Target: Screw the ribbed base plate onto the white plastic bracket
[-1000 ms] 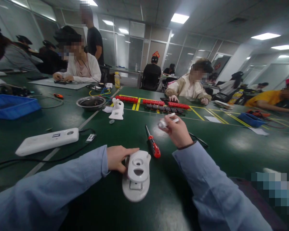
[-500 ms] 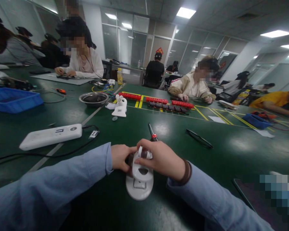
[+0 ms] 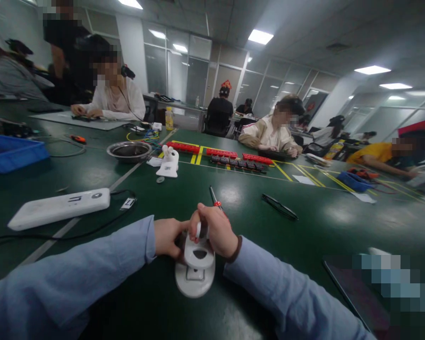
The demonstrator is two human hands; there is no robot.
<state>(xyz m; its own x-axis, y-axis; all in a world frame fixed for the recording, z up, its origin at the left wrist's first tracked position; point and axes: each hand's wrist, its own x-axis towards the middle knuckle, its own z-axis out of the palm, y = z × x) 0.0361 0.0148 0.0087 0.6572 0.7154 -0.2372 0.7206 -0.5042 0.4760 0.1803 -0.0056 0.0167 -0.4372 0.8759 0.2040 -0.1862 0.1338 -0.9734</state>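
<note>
A white plastic device (image 3: 194,271) with a round base and an upright bracket stands on the green table (image 3: 233,198) just in front of me. My left hand (image 3: 167,236) grips its left side, fingers curled against the bracket. My right hand (image 3: 214,230) is closed over the bracket's top, pinching a small white part against it. A red-handled screwdriver (image 3: 215,200) lies right behind my right hand, its handle mostly hidden.
A white power strip (image 3: 58,208) with a black cord lies to the left. Farther back are a metal bowl (image 3: 129,151), a second white device (image 3: 167,162), a blue bin (image 3: 10,153), red strips (image 3: 221,153) and black tweezers (image 3: 279,207). Several people sit around the table.
My right hand came down from mid-air with the small white part onto the top of the white device. My left hand stayed on the device's side.
</note>
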